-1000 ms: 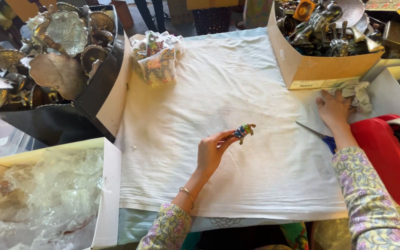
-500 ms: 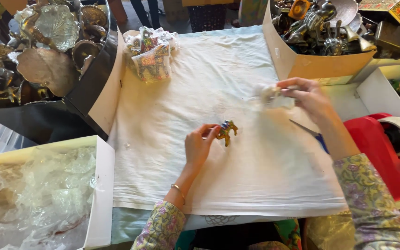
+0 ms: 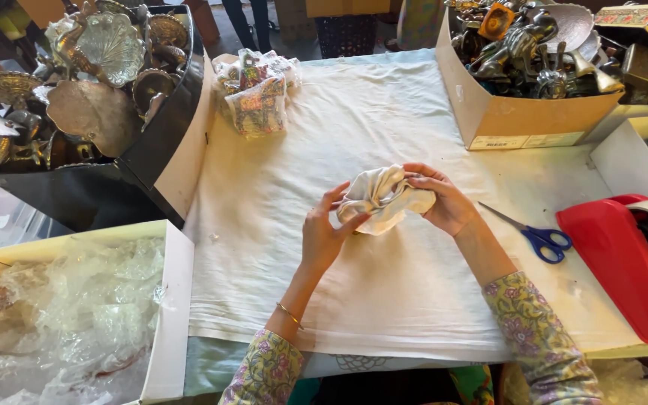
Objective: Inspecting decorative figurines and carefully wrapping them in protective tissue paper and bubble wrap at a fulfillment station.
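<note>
At the centre of the frame both hands close on a crumpled off-white cloth bundle [image 3: 384, 199] — the left hand [image 3: 322, 238] pinching its lower edge with curled fingers, the right hand [image 3: 444, 201] cupped around its far side. It hangs just above the white sheet-covered table [image 3: 384, 300]. Whatever is inside is hidden — a loose fold could let it slip out. Blue-handled scissors [image 3: 535, 234] lie near on the right.
</note>
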